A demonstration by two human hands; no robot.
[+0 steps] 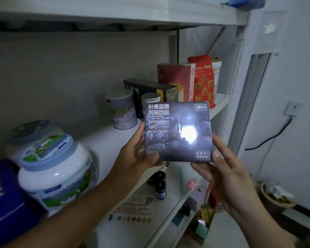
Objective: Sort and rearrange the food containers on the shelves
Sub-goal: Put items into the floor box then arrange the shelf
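Gripped in both hands, in the air at the front edge of the shelf [104, 144]: one blueberry drink box [177, 131].

Pinched at the lower left corner by the curled fingers [151, 159] of the left hand [132, 158] and at the lower right corner by the right hand [227, 176]; held upright, printed face to camera. Standing behind, toward the shelf's right end: purple tin [122, 111], silver-lidded tin [151, 100], black box [145, 86], red box [175, 76], red bag [203, 81]. Standing at the left end: blue-lidded white jar [55, 169], second jar [34, 133] behind, blue box [5, 194] beside.
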